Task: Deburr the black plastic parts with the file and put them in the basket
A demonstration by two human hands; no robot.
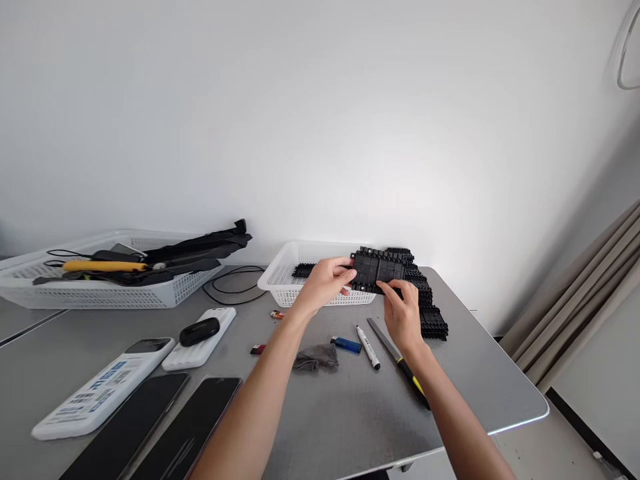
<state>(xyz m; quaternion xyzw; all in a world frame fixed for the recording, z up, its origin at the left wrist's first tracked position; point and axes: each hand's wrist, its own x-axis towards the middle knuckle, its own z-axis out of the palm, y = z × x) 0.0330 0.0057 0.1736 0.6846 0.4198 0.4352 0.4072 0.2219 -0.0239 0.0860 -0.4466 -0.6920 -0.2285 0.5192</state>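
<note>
Both my hands hold a flat black plastic part [379, 269] above the grey table [350, 413], just in front of a small white basket [286, 279]. My left hand [324, 283] grips its left edge, fingers curled round it. My right hand [403, 312] pinches its lower right edge. More black plastic parts [430, 313] are stacked in a row to the right, and another lies inside the basket.
A large white basket [100, 293] with cables and tools stands at the back left. On the table lie a blue lighter [346, 344], a marker [369, 347], a file with a yellow-black handle [400, 360], a grey rag [316, 358], two phones [160, 427], white power banks and a black case.
</note>
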